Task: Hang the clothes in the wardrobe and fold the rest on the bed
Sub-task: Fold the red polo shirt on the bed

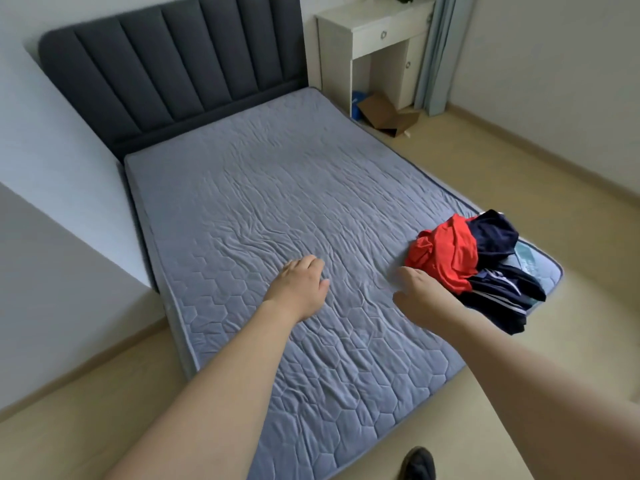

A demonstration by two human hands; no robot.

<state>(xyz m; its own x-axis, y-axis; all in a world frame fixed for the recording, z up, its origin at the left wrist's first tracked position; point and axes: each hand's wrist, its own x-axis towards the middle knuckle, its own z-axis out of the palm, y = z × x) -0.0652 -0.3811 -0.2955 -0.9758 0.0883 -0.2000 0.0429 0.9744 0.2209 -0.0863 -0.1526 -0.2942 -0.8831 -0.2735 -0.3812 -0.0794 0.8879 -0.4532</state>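
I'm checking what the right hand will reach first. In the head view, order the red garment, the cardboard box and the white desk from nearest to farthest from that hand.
From the right hand:
1. Red garment, in the clothes pile just right of the hand, at the bed's near right corner.
2. Cardboard box, on the floor beyond the bed's far right side.
3. White desk, above the box, against the far wall.

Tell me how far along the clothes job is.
Nothing looks folded or hung yet. The crumpled red garment and the dark navy garments lie heaped at the quilted grey mattress corner. The left hand and right hand hold nothing. No wardrobe is in view.
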